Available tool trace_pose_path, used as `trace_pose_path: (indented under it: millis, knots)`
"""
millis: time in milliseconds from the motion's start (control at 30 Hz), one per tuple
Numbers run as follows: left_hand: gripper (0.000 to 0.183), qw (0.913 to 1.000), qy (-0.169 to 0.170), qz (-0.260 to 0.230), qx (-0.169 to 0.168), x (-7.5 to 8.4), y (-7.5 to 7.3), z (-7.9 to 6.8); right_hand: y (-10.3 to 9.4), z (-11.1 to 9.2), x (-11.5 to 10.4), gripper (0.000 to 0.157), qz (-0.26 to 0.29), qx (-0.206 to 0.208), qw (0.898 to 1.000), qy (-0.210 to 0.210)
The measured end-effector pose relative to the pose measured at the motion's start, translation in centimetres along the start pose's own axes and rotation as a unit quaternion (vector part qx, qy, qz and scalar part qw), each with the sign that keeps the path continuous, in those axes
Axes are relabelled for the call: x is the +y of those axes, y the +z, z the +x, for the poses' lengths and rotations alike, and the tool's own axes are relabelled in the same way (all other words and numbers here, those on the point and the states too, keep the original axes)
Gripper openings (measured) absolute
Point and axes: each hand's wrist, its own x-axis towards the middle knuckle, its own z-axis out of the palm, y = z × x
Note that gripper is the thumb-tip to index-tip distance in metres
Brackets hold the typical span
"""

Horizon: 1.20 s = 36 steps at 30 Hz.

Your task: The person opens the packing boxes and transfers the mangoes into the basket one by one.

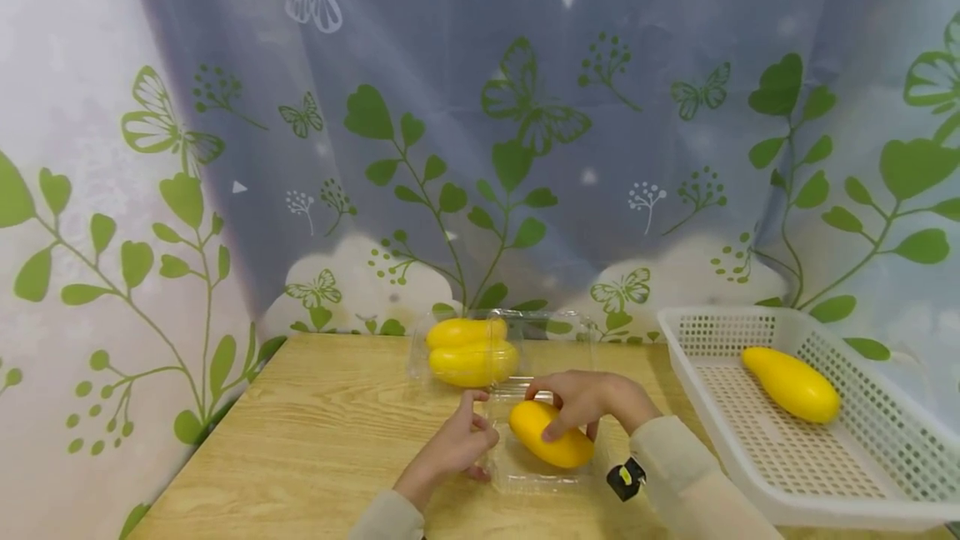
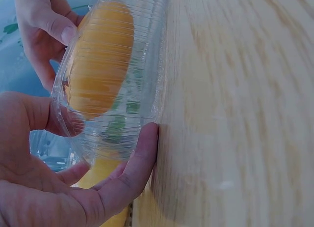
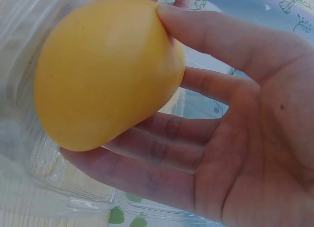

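My right hand (image 1: 588,400) grips a yellow mango (image 1: 551,440), thumb on one side and fingers on the other. In the right wrist view the mango (image 3: 108,74) lies between the thumb and the spread fingers. It sits within a clear plastic clamshell box (image 1: 525,483), whose lid stands raised at the back. My left hand (image 1: 453,442) holds the left side of this box. The left wrist view shows the left thumb over the rim and the fingers (image 2: 140,163) against the outside wall, with the mango (image 2: 100,60) seen through the plastic.
Behind to the left, two more mangoes (image 1: 472,363) lie in another clear box (image 1: 417,361). At right stands a white perforated basket (image 1: 720,448) with one mango (image 1: 795,386) inside. A patterned curtain (image 1: 480,190) hangs behind the wooden table (image 1: 322,432).
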Motion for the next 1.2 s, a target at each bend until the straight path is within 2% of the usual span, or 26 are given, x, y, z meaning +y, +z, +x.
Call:
trace_pose_path:
  millis: [400,700,1200]
  knots:
    - [0.068,0.9999,0.002,0.009,0.009,0.21,-0.26,0.18,-0.26,0.4,-0.1,0.053,-0.015,0.006,1.0,-0.003]
    - [0.069,1.0,-0.008,0.0,0.002,0.17,-0.16,0.11,-0.16,0.1,-0.19,0.053,0.0,0.001,1.0,-0.005]
    - [0.069,1.0,-0.004,0.006,0.002,0.07,-0.17,0.0,-0.13,0.1,-0.03,0.054,0.008,0.005,1.0,-0.009]
